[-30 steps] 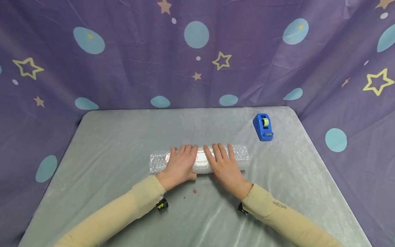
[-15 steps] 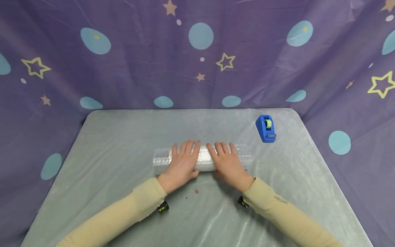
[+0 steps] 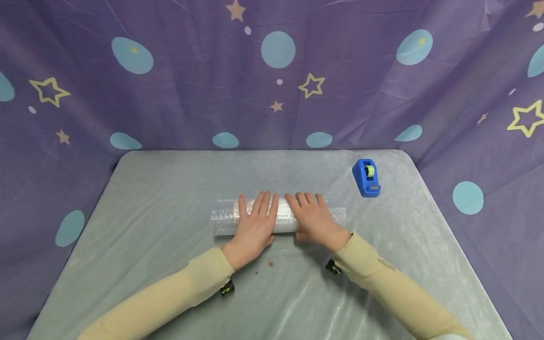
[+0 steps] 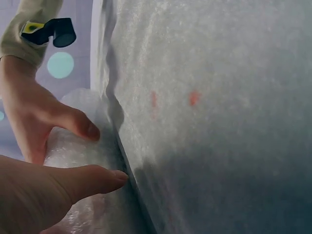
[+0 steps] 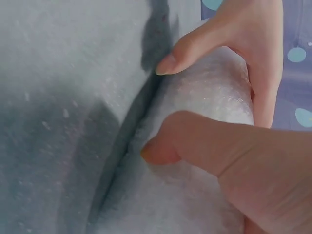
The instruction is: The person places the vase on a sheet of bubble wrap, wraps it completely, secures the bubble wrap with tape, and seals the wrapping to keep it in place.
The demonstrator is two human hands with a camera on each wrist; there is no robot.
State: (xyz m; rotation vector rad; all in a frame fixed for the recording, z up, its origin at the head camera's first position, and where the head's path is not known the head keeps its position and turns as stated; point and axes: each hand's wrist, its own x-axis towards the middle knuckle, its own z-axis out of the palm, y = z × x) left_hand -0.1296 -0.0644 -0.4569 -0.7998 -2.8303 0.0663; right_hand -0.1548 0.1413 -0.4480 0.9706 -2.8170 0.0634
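A roll of clear bubble wrap (image 3: 285, 218) lies crosswise on the grey-covered table (image 3: 170, 179). Across its left half rests my left hand (image 3: 255, 229), fingers spread and fairly straight over the top. My right hand (image 3: 316, 220) lies over the right half, fingertips at the far side. In the left wrist view, the left thumb (image 4: 95, 181) reaches along the near side of the bubble wrap. The right thumb (image 5: 168, 141) is bent against that same side in the right wrist view. Both palms hide parts of the roll.
A blue tape dispenser (image 3: 366, 177) with a yellow-green roll stands at the back right. Small reddish spots (image 3: 270, 264) mark the cloth in front of the hands. A purple curtain (image 3: 178, 94) with stars and dots hangs behind the table.
Both hands stay on the bubble wrap. The left fingers have straightened and spread along the roll, while the right hand has slid slightly toward the far side. The head view has shifted slightly.
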